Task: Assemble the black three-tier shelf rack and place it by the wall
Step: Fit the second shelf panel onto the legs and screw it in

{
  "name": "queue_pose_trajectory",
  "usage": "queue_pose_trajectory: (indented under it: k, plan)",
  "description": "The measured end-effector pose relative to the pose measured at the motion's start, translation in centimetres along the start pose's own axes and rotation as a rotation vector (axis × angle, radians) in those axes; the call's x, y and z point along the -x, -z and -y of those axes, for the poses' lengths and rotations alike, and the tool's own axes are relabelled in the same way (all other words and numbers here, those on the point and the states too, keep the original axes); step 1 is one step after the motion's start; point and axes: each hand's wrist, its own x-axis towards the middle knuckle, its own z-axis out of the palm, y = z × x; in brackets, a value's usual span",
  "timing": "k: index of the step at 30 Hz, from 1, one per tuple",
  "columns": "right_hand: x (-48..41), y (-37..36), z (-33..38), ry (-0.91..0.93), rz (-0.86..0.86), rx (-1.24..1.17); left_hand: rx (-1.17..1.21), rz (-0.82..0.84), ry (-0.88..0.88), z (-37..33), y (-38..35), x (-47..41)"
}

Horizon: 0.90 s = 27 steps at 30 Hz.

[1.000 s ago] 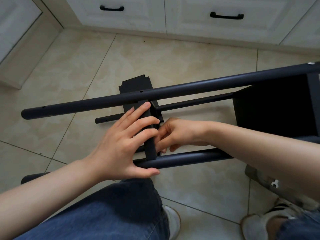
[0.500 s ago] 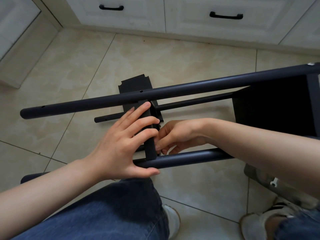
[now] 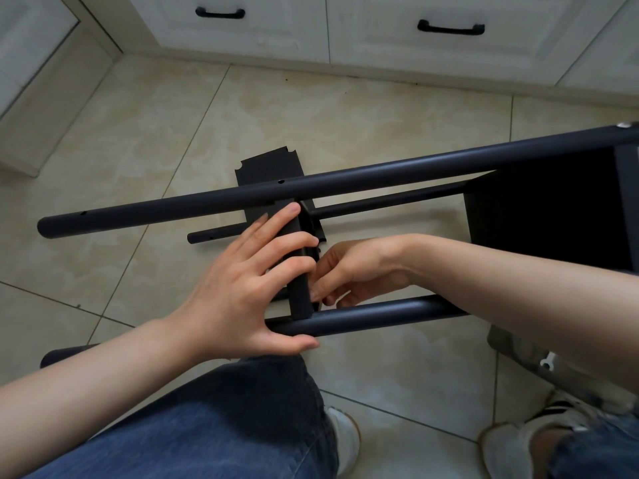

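Black shelf panel under left hand, fingers spread; right hand fingers curled behind it, grip unclear.

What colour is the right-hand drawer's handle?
Black. The drawer handle shows best in the head view.

Left hand splayed, right hand fingers curled inward.

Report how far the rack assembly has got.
Done: one shelf sits in the rack at its right end. In hand: the left hand presses a second shelf against the near pole while the right hand, fingers curled, works at that joint; what it holds is hidden. Left: holes near the top pole's free end are empty, and the rack lies sideways on the floor.
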Motion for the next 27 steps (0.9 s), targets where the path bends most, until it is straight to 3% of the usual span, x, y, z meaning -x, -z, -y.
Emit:
queue_pose_trajectory:
  k: [27]
  plan:
    - [-0.15,-0.38,-0.20,-0.061,-0.035,0.040,-0.002,-0.003,-0.023,0.03,-0.08,-0.02]
